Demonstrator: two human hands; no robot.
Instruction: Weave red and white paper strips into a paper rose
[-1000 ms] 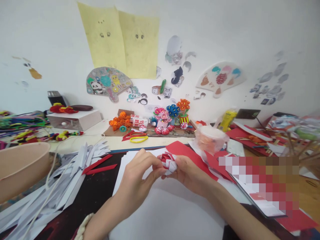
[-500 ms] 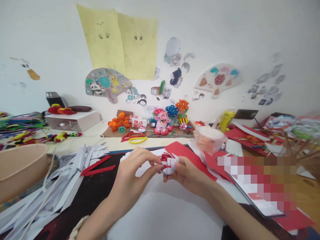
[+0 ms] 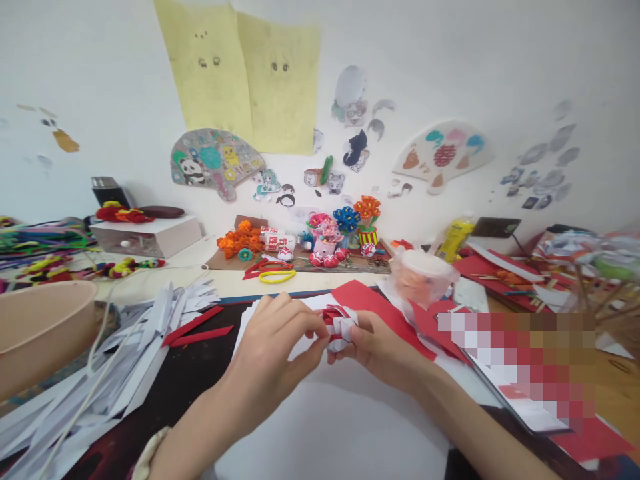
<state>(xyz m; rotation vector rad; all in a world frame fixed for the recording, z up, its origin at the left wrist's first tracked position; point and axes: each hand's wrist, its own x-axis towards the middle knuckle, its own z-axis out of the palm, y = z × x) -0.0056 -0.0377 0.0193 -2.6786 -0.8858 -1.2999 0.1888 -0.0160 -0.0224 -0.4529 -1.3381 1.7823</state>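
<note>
Both hands meet over a white sheet (image 3: 345, 427) in the middle of the table. Between them is a small woven ball of red and white paper strips (image 3: 340, 327). My right hand (image 3: 373, 347) cups the ball from the right, fingers curled under it. From the left, my left hand (image 3: 277, 340) pinches the ball's edge with thumb and fingertips. Part of the ball is hidden by my fingers.
A heap of white and red paper strips (image 3: 130, 353) lies left, beside a tan bowl (image 3: 40, 330). Red paper sheets (image 3: 380, 303) and a clear plastic tub (image 3: 420, 277) sit behind the hands. Paper flowers (image 3: 345, 230), a yellow bottle (image 3: 455, 240) and pipe cleaners (image 3: 40, 243) line the back.
The hands stay on the ball. My left fingers have shifted slightly along its left edge, and the ball has turned a little.
</note>
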